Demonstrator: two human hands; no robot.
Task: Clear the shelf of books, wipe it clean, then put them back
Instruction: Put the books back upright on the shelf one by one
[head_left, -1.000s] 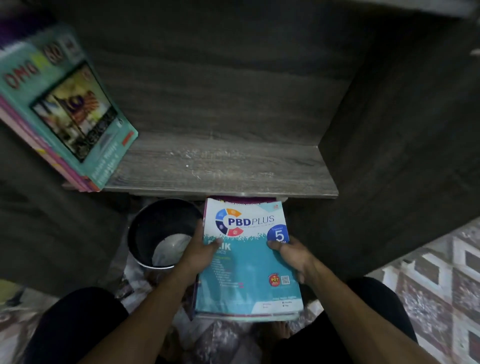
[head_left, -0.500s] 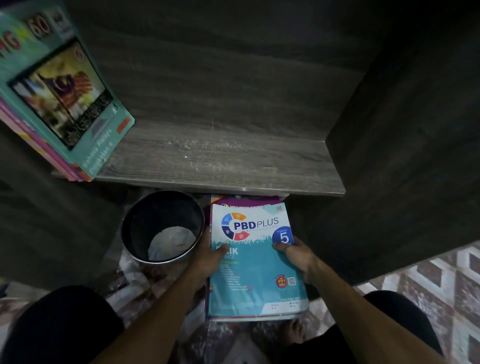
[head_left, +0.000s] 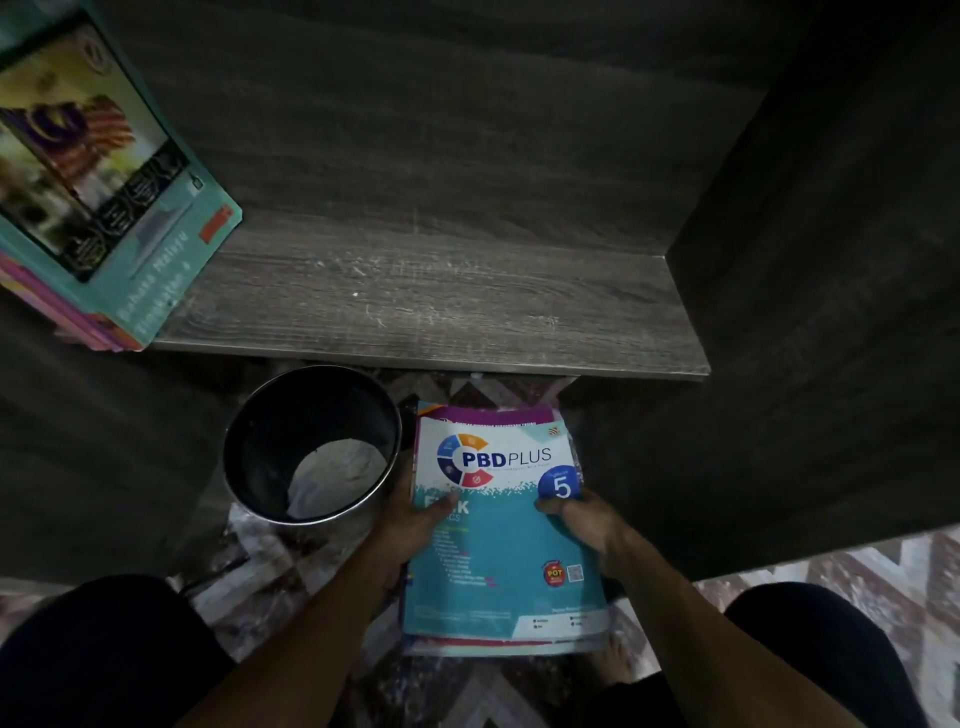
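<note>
The left hand (head_left: 415, 519) and right hand (head_left: 587, 525) are gripping the teal-and-white paperback stack (head_left: 509, 566) by its sides, probably to hold it square below the grey wooden shelf (head_left: 441, 312).

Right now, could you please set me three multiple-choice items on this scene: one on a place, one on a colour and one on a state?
1. Relative to the book, the bucket sits:
A. to its right
B. to its left
C. on top of it

2. The disc behind the book's "5" is:
A. red
B. blue
C. yellow

3. The left hand and right hand:
A. both have a grip on the book
B. both hang idle
C. both rest on the bucket

Answers:
1. B, the bucket stands beside the book's left edge.
2. B, the disc is plainly blue.
3. A, each thumb lies on the cover at a side edge.
</note>
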